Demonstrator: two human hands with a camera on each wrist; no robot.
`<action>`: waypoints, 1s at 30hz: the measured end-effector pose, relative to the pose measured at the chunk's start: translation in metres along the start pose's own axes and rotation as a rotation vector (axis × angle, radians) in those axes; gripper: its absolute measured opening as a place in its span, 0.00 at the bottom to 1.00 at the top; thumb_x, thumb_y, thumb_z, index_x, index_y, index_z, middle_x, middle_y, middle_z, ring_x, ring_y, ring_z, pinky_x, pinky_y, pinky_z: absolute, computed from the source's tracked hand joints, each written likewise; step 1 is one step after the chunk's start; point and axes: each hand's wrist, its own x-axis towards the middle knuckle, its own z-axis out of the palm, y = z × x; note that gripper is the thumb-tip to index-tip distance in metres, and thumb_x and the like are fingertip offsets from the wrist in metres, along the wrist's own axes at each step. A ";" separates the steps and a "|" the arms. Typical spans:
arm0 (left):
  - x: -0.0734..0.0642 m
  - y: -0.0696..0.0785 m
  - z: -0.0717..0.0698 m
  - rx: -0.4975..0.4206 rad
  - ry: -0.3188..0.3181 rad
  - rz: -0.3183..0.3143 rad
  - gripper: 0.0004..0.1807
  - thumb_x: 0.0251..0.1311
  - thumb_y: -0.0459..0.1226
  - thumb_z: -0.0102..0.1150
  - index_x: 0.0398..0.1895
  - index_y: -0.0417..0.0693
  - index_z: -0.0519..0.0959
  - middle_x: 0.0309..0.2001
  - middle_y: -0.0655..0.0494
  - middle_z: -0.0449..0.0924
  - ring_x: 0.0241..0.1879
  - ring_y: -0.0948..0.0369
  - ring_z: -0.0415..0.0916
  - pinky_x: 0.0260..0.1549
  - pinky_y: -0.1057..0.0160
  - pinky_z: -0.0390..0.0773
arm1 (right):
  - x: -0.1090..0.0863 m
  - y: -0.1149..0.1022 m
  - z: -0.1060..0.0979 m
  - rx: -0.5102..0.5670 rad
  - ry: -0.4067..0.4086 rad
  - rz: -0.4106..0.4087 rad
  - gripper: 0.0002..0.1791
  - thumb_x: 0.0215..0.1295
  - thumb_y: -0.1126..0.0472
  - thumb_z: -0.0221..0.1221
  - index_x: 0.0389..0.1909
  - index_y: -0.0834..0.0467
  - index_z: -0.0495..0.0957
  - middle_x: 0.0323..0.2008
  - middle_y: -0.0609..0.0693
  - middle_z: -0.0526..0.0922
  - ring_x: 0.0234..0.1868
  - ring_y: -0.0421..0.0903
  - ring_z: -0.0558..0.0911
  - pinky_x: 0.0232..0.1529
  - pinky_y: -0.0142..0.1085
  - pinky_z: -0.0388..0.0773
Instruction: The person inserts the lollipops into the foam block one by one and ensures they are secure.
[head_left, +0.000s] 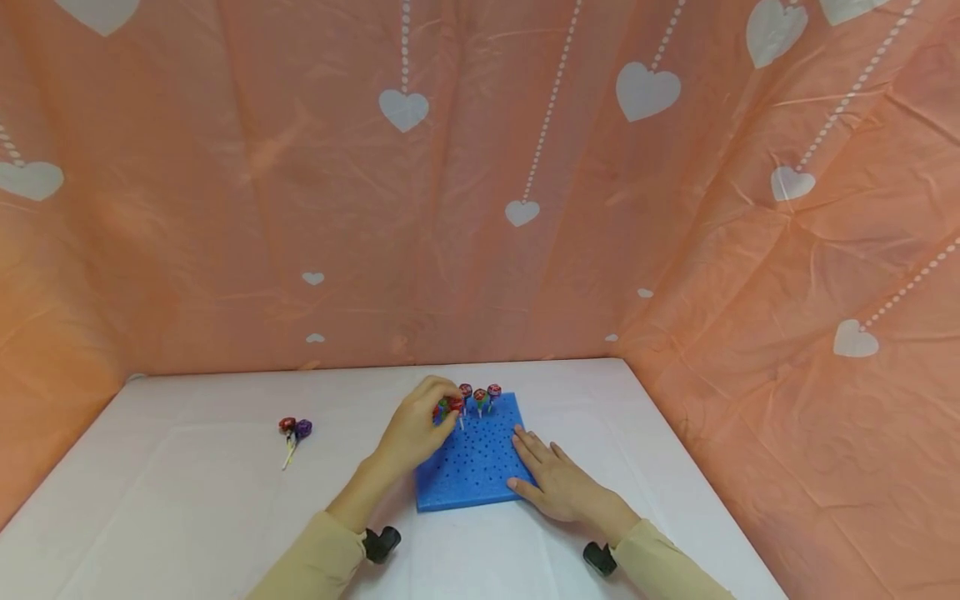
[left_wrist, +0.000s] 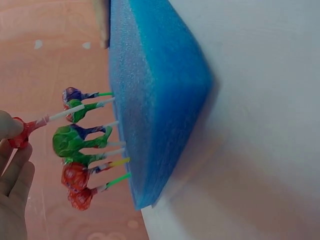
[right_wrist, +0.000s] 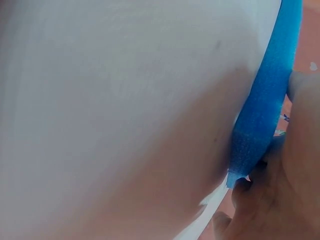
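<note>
My left hand [head_left: 417,423] pinches a red-wrapped lollipop [left_wrist: 19,133] by its candy head, above the far left part of a blue foam block [head_left: 468,482]. Its white stick points toward the block's top and, in the left wrist view, the tip looks clear of the surface. Several lollipops [head_left: 480,395] stand in the block's far rows, with red, green and purple wrappers; in the head view my left fingers partly hide some. Small holes dot the block's top. On its right edge rests my right hand [head_left: 558,482], fingers extended and spread.
Farther left on the white table [head_left: 187,500], a red lollipop [head_left: 287,424] and a purple lollipop [head_left: 303,428] lie together, their sticks toward me. An orange curtain [head_left: 465,292] with white hearts hangs behind the table and along its sides.
</note>
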 end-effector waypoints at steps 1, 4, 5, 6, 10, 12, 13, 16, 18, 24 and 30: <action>0.001 0.001 0.001 0.004 -0.012 -0.018 0.14 0.59 0.25 0.71 0.47 0.43 0.84 0.51 0.54 0.81 0.54 0.54 0.82 0.55 0.56 0.84 | 0.000 0.000 0.000 0.001 0.001 -0.001 0.44 0.81 0.37 0.45 0.82 0.63 0.51 0.84 0.57 0.47 0.82 0.58 0.51 0.78 0.60 0.52; 0.003 0.003 0.004 0.021 -0.038 -0.054 0.13 0.61 0.26 0.70 0.48 0.44 0.85 0.51 0.54 0.81 0.54 0.54 0.82 0.55 0.56 0.84 | 0.001 0.001 0.000 0.002 0.002 -0.002 0.44 0.81 0.37 0.45 0.82 0.63 0.50 0.84 0.56 0.47 0.82 0.58 0.51 0.78 0.60 0.52; 0.004 0.004 0.004 0.028 -0.044 -0.061 0.13 0.62 0.27 0.70 0.48 0.44 0.85 0.51 0.54 0.81 0.54 0.54 0.82 0.55 0.56 0.84 | 0.001 0.001 0.000 0.001 0.003 -0.003 0.44 0.81 0.36 0.45 0.82 0.63 0.50 0.84 0.56 0.47 0.82 0.58 0.51 0.78 0.60 0.52; 0.005 0.004 0.005 0.036 -0.048 -0.065 0.13 0.62 0.27 0.70 0.48 0.44 0.85 0.51 0.54 0.81 0.54 0.54 0.82 0.55 0.56 0.84 | 0.001 0.001 0.001 0.003 0.003 -0.004 0.44 0.81 0.36 0.45 0.82 0.63 0.51 0.84 0.56 0.47 0.82 0.58 0.51 0.78 0.60 0.52; 0.006 0.002 0.009 0.064 -0.064 -0.072 0.12 0.62 0.27 0.71 0.47 0.45 0.85 0.51 0.53 0.82 0.54 0.53 0.82 0.54 0.55 0.84 | 0.002 0.002 0.001 0.000 0.003 -0.005 0.44 0.81 0.36 0.45 0.82 0.63 0.50 0.84 0.56 0.47 0.82 0.58 0.51 0.78 0.60 0.52; 0.006 0.000 0.011 0.080 -0.072 -0.074 0.13 0.61 0.27 0.71 0.47 0.46 0.85 0.52 0.53 0.81 0.54 0.53 0.82 0.54 0.54 0.84 | 0.002 0.002 0.001 0.000 0.004 -0.004 0.44 0.81 0.37 0.45 0.82 0.63 0.50 0.84 0.57 0.47 0.82 0.58 0.51 0.78 0.60 0.52; 0.005 -0.001 0.012 0.086 -0.075 -0.072 0.13 0.61 0.27 0.71 0.47 0.46 0.85 0.52 0.53 0.81 0.54 0.53 0.82 0.54 0.54 0.84 | 0.002 0.002 0.002 0.000 0.004 -0.003 0.44 0.81 0.36 0.45 0.82 0.63 0.50 0.84 0.57 0.47 0.82 0.58 0.51 0.78 0.60 0.52; 0.004 -0.004 0.016 0.090 -0.081 -0.071 0.13 0.60 0.27 0.71 0.47 0.46 0.85 0.52 0.52 0.81 0.54 0.52 0.83 0.54 0.53 0.84 | 0.001 0.002 0.002 0.005 0.001 0.003 0.44 0.81 0.36 0.45 0.82 0.63 0.50 0.84 0.57 0.47 0.82 0.58 0.51 0.78 0.60 0.52; 0.004 -0.006 0.018 0.089 -0.086 -0.071 0.13 0.60 0.27 0.71 0.47 0.45 0.85 0.52 0.52 0.81 0.54 0.52 0.83 0.54 0.52 0.84 | 0.001 0.002 0.003 0.014 -0.003 0.010 0.44 0.80 0.36 0.45 0.82 0.62 0.50 0.84 0.56 0.47 0.82 0.58 0.51 0.78 0.60 0.51; 0.002 -0.008 0.021 0.092 -0.099 -0.083 0.13 0.61 0.27 0.71 0.47 0.43 0.85 0.51 0.51 0.81 0.54 0.51 0.83 0.53 0.51 0.84 | -0.001 -0.001 0.003 0.027 -0.011 0.022 0.44 0.80 0.35 0.45 0.82 0.62 0.50 0.84 0.56 0.47 0.82 0.58 0.51 0.78 0.60 0.51; 0.004 -0.005 0.018 0.099 -0.093 -0.082 0.12 0.61 0.27 0.70 0.46 0.46 0.85 0.51 0.52 0.81 0.53 0.52 0.83 0.53 0.52 0.85 | -0.001 -0.002 0.000 0.020 -0.011 0.027 0.44 0.80 0.35 0.45 0.82 0.62 0.50 0.84 0.55 0.47 0.82 0.58 0.51 0.78 0.60 0.51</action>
